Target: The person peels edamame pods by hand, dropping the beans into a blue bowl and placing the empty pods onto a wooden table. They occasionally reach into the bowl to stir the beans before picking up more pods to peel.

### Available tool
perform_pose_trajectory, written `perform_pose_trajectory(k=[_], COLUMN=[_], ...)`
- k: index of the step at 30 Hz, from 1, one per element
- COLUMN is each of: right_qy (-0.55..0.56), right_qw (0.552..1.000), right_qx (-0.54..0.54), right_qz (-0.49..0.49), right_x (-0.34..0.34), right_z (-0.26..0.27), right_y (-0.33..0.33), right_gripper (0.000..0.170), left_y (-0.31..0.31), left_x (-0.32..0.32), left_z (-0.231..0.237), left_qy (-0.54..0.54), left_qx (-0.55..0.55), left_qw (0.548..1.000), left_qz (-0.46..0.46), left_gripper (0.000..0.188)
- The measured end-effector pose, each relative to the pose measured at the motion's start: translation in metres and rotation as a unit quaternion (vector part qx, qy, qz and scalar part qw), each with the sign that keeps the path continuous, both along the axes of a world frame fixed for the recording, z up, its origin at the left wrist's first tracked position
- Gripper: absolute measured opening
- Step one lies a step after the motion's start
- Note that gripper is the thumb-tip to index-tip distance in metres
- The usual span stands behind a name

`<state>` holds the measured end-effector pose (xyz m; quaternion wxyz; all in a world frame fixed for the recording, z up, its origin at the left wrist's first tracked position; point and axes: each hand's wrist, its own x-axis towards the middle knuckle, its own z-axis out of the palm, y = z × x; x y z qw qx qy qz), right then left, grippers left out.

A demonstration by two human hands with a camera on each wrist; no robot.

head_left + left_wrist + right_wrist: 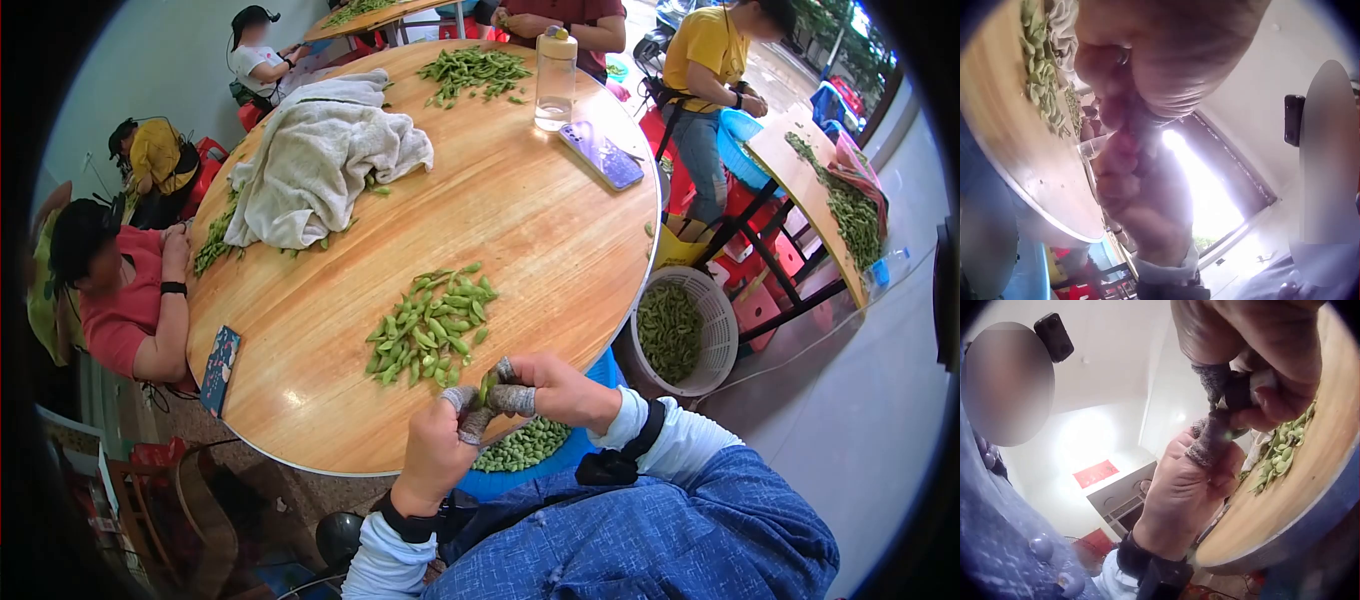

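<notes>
My left hand (pixel 436 448) and right hand (pixel 562 392) meet over the table's near edge, thumbs and forefingers wrapped in grey fabric. Between their fingertips both pinch a green soybean pod (pixel 486 388). In the right wrist view the wrapped fingers (pixel 1209 442) come together, largely covering the pod. Just beyond the hands, a loose pile of pods (pixel 432 325) lies on the round wooden table (pixel 555 285). Below them a blue basin (pixel 603 372) holds shelled green beans (pixel 522 446).
A grey towel (pixel 318 165) partly covers more pods at the left. Across the table stand a water bottle (pixel 556 80) and a purple phone (pixel 602 156). A dark patterned case (pixel 220 371) lies by the left edge. A white basket (pixel 718 325) of pods is at right; people sit around.
</notes>
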<state>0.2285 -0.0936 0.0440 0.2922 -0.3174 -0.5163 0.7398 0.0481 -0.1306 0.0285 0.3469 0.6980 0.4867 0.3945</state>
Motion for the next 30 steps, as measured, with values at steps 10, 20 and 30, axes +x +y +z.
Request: perform_pose_trajectory(k=[10,20,30], right_qy=[0.007,-0.082,-0.052], right_qw=[0.976,0.957,0.987], right_qx=[0.219,0.274,0.133], right_qz=[0.014,-0.055,-0.079], right_x=[0.001,-0.008,-0.011], right_z=[-0.015,-0.004,-0.018], right_y=[0.002,-0.005,-0.001], right_gripper=[0.011,0.013,0.012], left_y=[-0.002,0.003,0.001], left_x=[-0.011,-0.006,-0.004], left_z=[0.007,-0.007,0.003], left_qy=[-0.283,-0.367,-0.304], left_qx=[-0.288,-0.365,-0.286], left_qw=[0.913,0.855,0.908], left_qz=[-0.054,-0.033,0.019], left_gripper=[0.013,0.023,0.021])
